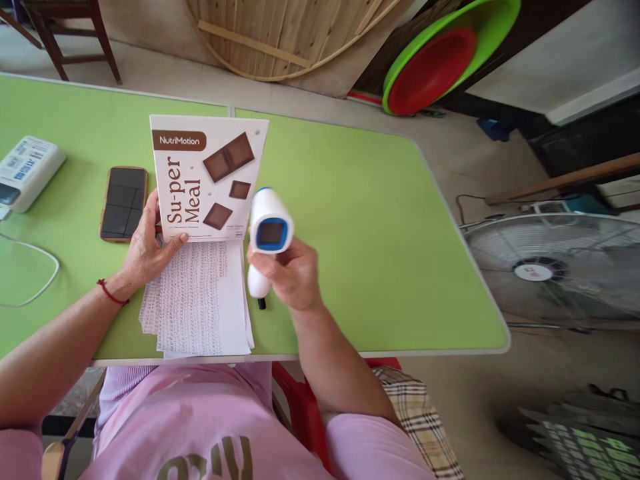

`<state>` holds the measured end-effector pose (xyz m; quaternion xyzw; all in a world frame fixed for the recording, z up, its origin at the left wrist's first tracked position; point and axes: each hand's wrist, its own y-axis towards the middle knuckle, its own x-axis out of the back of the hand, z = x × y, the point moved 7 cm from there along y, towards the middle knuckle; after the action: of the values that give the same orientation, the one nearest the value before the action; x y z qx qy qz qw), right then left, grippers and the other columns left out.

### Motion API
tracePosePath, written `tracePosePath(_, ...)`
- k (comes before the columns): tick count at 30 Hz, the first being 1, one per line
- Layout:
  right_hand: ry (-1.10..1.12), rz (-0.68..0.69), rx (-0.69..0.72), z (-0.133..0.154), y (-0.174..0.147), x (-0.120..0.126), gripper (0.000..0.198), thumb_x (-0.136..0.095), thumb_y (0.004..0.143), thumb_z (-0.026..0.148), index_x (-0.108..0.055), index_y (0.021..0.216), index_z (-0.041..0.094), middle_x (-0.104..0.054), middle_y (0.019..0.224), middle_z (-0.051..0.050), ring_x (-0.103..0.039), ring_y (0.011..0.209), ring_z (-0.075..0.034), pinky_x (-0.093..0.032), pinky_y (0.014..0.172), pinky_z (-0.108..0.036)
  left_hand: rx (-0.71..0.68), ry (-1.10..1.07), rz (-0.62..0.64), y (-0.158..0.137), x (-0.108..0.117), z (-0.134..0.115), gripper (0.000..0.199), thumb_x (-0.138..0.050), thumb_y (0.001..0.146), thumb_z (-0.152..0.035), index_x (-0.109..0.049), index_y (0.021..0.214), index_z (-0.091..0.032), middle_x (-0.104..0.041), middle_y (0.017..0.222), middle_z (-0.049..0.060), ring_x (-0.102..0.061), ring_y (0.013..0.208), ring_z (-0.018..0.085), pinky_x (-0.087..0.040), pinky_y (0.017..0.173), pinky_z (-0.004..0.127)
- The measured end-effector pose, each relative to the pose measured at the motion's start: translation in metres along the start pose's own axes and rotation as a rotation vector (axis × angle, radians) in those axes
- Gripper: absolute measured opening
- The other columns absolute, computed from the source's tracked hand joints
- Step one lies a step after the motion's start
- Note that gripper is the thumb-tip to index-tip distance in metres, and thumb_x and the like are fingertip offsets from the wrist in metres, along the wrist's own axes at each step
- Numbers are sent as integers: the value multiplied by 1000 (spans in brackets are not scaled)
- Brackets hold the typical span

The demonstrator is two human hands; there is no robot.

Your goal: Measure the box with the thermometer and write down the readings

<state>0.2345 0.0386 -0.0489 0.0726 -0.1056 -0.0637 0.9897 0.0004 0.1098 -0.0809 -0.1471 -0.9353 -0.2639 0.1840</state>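
My left hand [149, 243] grips the lower left edge of a white box [225, 200] printed "NutriMotion Su-per Meal" with chocolate pieces, thumb on its front. The box stands tilted up over a stack of handwritten sheets [200, 300] at the table's near edge. In my right hand [293, 270] is a white handheld infrared thermometer [267, 213], fingers wrapped round its handle. Its dark, blue-rimmed screen faces me, beside the box's lower right corner. Below the handle, the black end of a pen or marker [261, 303] shows next to the sheets.
A phone [123, 203] lies left of the box on the green table [350, 200]. Farther left sits a white power bank-like device [33, 170] with a white cable [55, 267]. A standing fan [533, 270] is beyond the table's right edge. Green and red basins [435, 70] lean at the back.
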Motion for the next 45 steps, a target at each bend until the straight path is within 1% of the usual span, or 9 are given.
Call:
tracePosePath(5,-649,-200,-44,-20,19,69,44,-71,78,54,-70,107,21,-68,102,-12,-65,92,-28,-57,77,-45,-3,-3,0,0,0,-1,85,-69,95,-53,-24,163,-29,-40,160,16,-50,142,34,-56,110,45)
tracePosePath(10,-1008,-9,-326,-64,31,81,31,-72,80,35,-72,106,18,-67,101,-13,-65,95,-32,-55,81,-48,12,-6,-13,1,1,2,86,-70,94,-53,-25,163,-28,-40,159,16,-52,140,34,-54,112,46)
tracePosePath(15,-1053,-4,-354,-68,30,78,47,-79,78,41,-69,117,15,-65,112,-17,-64,108,-36,-55,92,-53,-9,28,7,-1,0,0,86,-68,96,-53,-21,163,-28,-36,162,16,-48,143,35,-51,115,49)
tracePosePath(19,-823,-117,-86,-43,27,65,77,-76,79,57,-56,138,13,-55,137,-24,-55,127,-38,-52,101,-55,-13,163,-17,-4,1,-1,80,-65,96,-54,-27,161,-27,-35,164,14,-39,149,37,-40,122,56)
tracePosePath(23,-355,161,88,-23,17,10,70,-49,94,68,-51,146,21,-62,135,-17,-62,118,-30,-58,92,-48,-54,304,-65,-6,6,-7,69,-68,93,-55,-44,151,-26,-49,152,15,-46,137,41,-38,117,64)
tracePosePath(27,-300,268,138,-12,8,-23,71,-51,91,72,-52,145,26,-60,140,-15,-56,125,-31,-55,98,-50,-69,350,-77,-4,7,-11,58,-66,94,-53,-51,142,-24,-54,140,16,-51,126,39,-47,107,61)
tracePosePath(38,-443,191,166,-25,15,-11,61,-59,91,57,-52,142,24,-57,144,-16,-54,132,-33,-55,102,-54,-121,315,34,0,-7,-4,48,-47,103,-42,-45,146,-22,-53,140,15,-45,134,36,-45,115,58)
tracePosePath(42,-642,103,34,-32,13,9,39,-66,88,46,-65,118,21,-72,109,-12,-69,93,-26,-60,83,-48,-59,260,6,-3,-5,-7,66,-62,95,-51,-37,150,-25,-48,143,16,-50,123,34,-57,94,48)
tracePosePath(45,-816,160,-127,-43,10,16,18,-74,82,35,-68,92,22,-67,72,-3,-64,66,-22,-58,73,-45,-51,232,-132,-6,2,-19,67,-67,93,-52,-36,146,-27,-47,135,15,-55,104,27,-56,81,43)
